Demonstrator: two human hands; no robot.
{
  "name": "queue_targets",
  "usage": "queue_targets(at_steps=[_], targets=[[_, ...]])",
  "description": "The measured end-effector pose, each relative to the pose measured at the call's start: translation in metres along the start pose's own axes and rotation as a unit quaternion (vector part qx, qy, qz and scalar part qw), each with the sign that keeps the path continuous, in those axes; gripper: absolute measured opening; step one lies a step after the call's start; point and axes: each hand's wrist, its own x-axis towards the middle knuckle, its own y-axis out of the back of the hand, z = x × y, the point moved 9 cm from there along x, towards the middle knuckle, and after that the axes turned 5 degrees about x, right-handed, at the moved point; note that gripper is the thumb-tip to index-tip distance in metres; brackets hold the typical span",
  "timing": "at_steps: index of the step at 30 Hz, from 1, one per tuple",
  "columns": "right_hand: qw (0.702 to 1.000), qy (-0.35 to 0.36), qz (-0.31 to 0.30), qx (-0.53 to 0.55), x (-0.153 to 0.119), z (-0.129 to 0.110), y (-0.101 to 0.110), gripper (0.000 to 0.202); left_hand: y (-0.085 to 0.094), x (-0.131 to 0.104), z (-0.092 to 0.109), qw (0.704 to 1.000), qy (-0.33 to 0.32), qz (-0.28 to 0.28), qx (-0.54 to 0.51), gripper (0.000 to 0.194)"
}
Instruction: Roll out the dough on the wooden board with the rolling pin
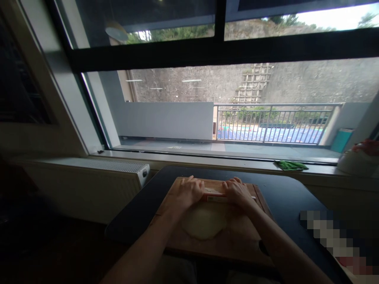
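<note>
A wooden board [189, 248] lies on the dark table in front of me, bearing a flat, pale, rounded sheet of dough [204, 223]. Across the board beyond the dough is a long red-and-white roller [215, 198] with a printed label. My left hand [192, 190] is closed over its left part, fingers bent forward over the top. On the right part, my right hand [237, 191] grips it the same way. A pale end pokes out past the right hand. Both palms hide much of the roller, so its exact kind is unclear.
The dark table [284, 193] reaches toward a window sill. A green cloth [291, 165] lies on the sill, with a pale container [359, 161] to its right. A white radiator [85, 185] stands left of the table. A blurred-out item [334, 240] sits at the right edge.
</note>
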Motion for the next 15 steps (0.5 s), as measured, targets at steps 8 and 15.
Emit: queue_targets(at_steps=[8,15], targets=[[0.999,0.018,0.039,0.004,0.004,-0.002,0.005,0.042,-0.014,0.010,-0.004,0.999,-0.014,-0.037,-0.009,0.031],[0.992,0.095,0.078,0.019,-0.075,-0.025,0.009,0.043,0.012,-0.071,0.005,0.995,-0.052,0.082,-0.024,0.046]])
